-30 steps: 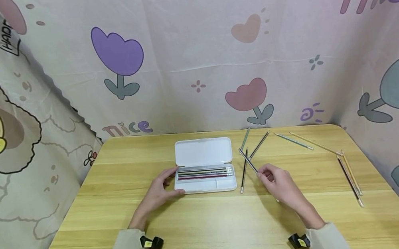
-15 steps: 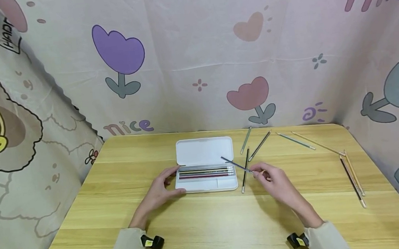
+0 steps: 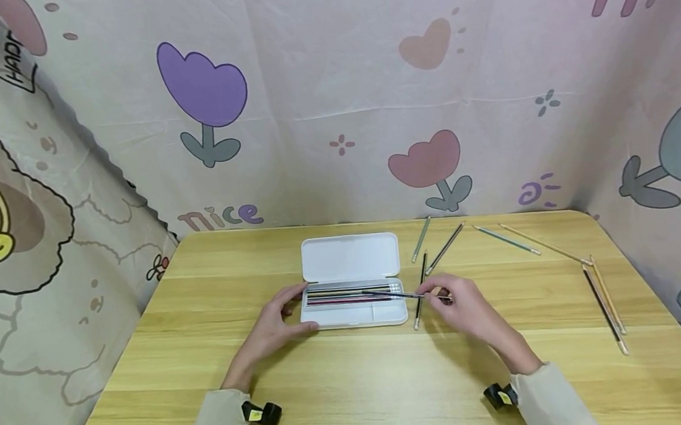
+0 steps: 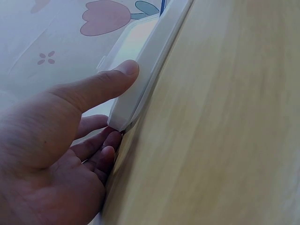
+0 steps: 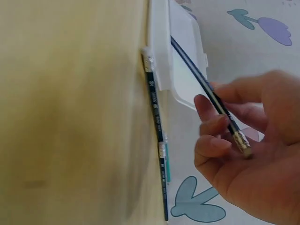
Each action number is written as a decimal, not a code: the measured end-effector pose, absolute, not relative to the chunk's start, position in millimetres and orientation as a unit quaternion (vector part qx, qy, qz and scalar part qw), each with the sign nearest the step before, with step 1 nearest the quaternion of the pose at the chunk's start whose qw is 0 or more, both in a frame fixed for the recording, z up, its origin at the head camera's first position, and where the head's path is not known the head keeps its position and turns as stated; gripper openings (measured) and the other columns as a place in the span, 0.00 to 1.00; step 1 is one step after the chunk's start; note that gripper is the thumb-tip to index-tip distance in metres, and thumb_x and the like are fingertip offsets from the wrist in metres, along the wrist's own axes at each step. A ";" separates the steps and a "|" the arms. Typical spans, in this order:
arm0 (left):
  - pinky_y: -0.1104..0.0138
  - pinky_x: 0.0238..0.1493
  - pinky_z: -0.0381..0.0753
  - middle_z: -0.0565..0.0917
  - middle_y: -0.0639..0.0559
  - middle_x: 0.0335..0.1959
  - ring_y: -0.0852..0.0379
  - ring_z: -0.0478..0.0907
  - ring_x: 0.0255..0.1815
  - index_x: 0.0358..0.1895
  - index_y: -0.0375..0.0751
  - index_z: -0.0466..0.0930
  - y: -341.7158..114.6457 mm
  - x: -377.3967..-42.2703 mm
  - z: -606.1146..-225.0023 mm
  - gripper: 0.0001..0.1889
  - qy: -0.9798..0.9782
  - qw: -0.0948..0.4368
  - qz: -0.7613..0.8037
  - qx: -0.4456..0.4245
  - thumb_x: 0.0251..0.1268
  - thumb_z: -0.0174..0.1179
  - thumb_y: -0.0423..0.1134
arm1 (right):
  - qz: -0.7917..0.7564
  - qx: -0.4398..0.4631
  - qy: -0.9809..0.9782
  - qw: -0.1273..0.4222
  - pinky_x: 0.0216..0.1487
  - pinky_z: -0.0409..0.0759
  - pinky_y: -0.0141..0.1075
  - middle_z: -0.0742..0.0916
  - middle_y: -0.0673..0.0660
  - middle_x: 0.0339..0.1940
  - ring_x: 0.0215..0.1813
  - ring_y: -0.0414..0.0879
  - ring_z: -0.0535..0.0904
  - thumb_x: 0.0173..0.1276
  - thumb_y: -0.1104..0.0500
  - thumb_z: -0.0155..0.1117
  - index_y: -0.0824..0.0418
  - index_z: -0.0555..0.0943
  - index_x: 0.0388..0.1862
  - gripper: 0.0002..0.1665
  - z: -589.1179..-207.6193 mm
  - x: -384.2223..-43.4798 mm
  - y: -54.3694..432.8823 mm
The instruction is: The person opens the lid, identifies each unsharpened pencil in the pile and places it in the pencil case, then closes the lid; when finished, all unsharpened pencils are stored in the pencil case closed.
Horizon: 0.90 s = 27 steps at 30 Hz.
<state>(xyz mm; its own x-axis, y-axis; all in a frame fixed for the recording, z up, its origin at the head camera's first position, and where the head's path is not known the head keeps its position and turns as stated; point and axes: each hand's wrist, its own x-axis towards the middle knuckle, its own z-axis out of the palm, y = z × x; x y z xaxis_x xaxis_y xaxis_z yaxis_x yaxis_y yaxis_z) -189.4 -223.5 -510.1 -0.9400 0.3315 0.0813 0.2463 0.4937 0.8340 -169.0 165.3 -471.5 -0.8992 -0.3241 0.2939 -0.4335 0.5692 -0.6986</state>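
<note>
A white pencil case (image 3: 333, 318) lies with its lid (image 3: 351, 257) folded back, and several pencils (image 3: 336, 295) lie side by side in its long compartment. At its left end, my left hand (image 3: 272, 323) grips the case, thumb on the front wall and fingers behind the corner, as the left wrist view shows. My right hand (image 3: 465, 306) pinches a dark striped pencil (image 5: 194, 70) near its eraser end. That pencil slants leftward over the compartment, its tip above the stored pencils. Whether it touches them I cannot tell.
Beside the case's right end lies a black pencil (image 3: 419, 309). Behind it are another dark pencil (image 3: 445, 247) and a green one (image 3: 420, 239). Farther right lie a blue-green pencil (image 3: 506, 239), a yellow one (image 3: 543, 244), and a yellow (image 3: 609, 299) and black pair (image 3: 602, 307).
My right hand has moved left, swinging the pencil from a steep slant right of the case to nearly level over the compartment. The left hand has stayed on the case.
</note>
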 end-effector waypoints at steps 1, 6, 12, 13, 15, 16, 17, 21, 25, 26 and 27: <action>0.48 0.62 0.72 0.74 0.42 0.70 0.43 0.72 0.63 0.75 0.38 0.68 -223.5 -189.3 -510.0 0.46 0.863 0.045 0.475 0.168 0.53 0.80 0.44 | 0.408 0.218 -0.884 0.062 0.37 0.81 0.34 0.89 0.53 0.42 0.37 0.44 0.81 0.66 0.74 0.65 0.61 0.88 0.43 0.13 -470.3 -170.4 165.4; 0.50 0.62 0.73 0.74 0.43 0.69 0.44 0.72 0.64 0.76 0.40 0.68 -223.7 -189.2 -509.5 0.46 0.865 0.047 0.472 0.165 0.53 0.80 0.45 | 0.399 0.227 -0.888 0.030 0.33 0.78 0.34 0.84 0.55 0.40 0.36 0.44 0.77 0.62 0.76 0.62 0.61 0.89 0.45 0.18 -464.3 -175.7 163.9; 0.49 0.62 0.73 0.74 0.43 0.70 0.43 0.72 0.65 0.76 0.39 0.68 -223.5 -189.5 -509.1 0.46 0.864 0.048 0.473 0.167 0.53 0.80 0.46 | 0.390 0.226 -0.893 0.016 0.28 0.73 0.32 0.83 0.58 0.40 0.31 0.43 0.71 0.65 0.76 0.59 0.61 0.90 0.49 0.20 -462.9 -181.2 162.8; 0.49 0.62 0.73 0.74 0.43 0.70 0.43 0.72 0.65 0.76 0.40 0.68 -223.2 -189.6 -509.0 0.46 0.863 0.049 0.474 0.166 0.53 0.80 0.46 | 0.389 0.225 -0.893 0.015 0.28 0.72 0.32 0.83 0.59 0.40 0.30 0.43 0.70 0.65 0.77 0.58 0.61 0.90 0.49 0.21 -462.7 -181.7 162.9; 0.49 0.62 0.73 0.74 0.43 0.70 0.43 0.72 0.65 0.76 0.39 0.68 -222.5 -189.7 -508.6 0.46 0.865 0.047 0.471 0.168 0.53 0.79 0.46 | 0.388 0.221 -0.895 0.012 0.28 0.72 0.31 0.83 0.60 0.41 0.30 0.43 0.70 0.64 0.78 0.56 0.62 0.90 0.50 0.24 -462.3 -182.5 163.1; 0.50 0.62 0.73 0.74 0.43 0.70 0.43 0.72 0.65 0.76 0.39 0.68 -222.3 -190.0 -508.9 0.46 0.865 0.047 0.470 0.168 0.54 0.79 0.45 | 0.385 0.217 -0.897 0.013 0.28 0.73 0.32 0.83 0.60 0.41 0.30 0.43 0.71 0.64 0.78 0.55 0.62 0.89 0.50 0.24 -461.9 -182.9 163.0; 0.50 0.62 0.74 0.73 0.43 0.70 0.43 0.72 0.65 0.76 0.40 0.68 -222.4 -190.1 -509.1 0.45 0.866 0.047 0.469 0.168 0.54 0.79 0.45 | 0.384 0.213 -0.899 0.016 0.29 0.75 0.32 0.83 0.60 0.41 0.31 0.44 0.72 0.65 0.78 0.56 0.63 0.89 0.50 0.23 -461.6 -183.4 162.9; 0.50 0.62 0.73 0.74 0.42 0.70 0.43 0.72 0.65 0.75 0.39 0.68 -222.8 -190.6 -509.7 0.45 0.864 0.045 0.474 0.168 0.54 0.79 0.45 | 0.368 0.181 -0.910 0.053 0.38 0.85 0.40 0.87 0.58 0.41 0.38 0.49 0.83 0.67 0.74 0.65 0.64 0.90 0.44 0.12 -460.3 -186.7 160.9; 0.47 0.61 0.73 0.74 0.41 0.69 0.41 0.72 0.64 0.75 0.38 0.69 -223.1 -190.7 -510.8 0.45 0.860 0.043 0.479 0.170 0.54 0.79 0.44 | 0.360 0.166 -0.916 0.068 0.43 0.86 0.44 0.89 0.57 0.40 0.42 0.52 0.87 0.66 0.71 0.70 0.64 0.89 0.39 0.05 -459.4 -189.4 158.4; 0.47 0.61 0.72 0.74 0.41 0.70 0.41 0.72 0.64 0.75 0.38 0.69 -223.1 -190.6 -510.8 0.45 0.860 0.044 0.479 0.171 0.54 0.79 0.45 | 0.362 0.169 -0.915 0.059 0.43 0.86 0.44 0.89 0.57 0.41 0.42 0.52 0.87 0.67 0.71 0.69 0.64 0.89 0.39 0.06 -459.5 -189.6 157.6; 0.47 0.62 0.73 0.74 0.41 0.70 0.41 0.72 0.65 0.75 0.39 0.69 -223.1 -190.4 -510.6 0.45 0.860 0.045 0.478 0.171 0.54 0.79 0.45 | 0.363 0.175 -0.914 0.050 0.43 0.86 0.43 0.88 0.58 0.41 0.43 0.52 0.86 0.67 0.72 0.68 0.64 0.90 0.40 0.08 -459.8 -189.8 156.7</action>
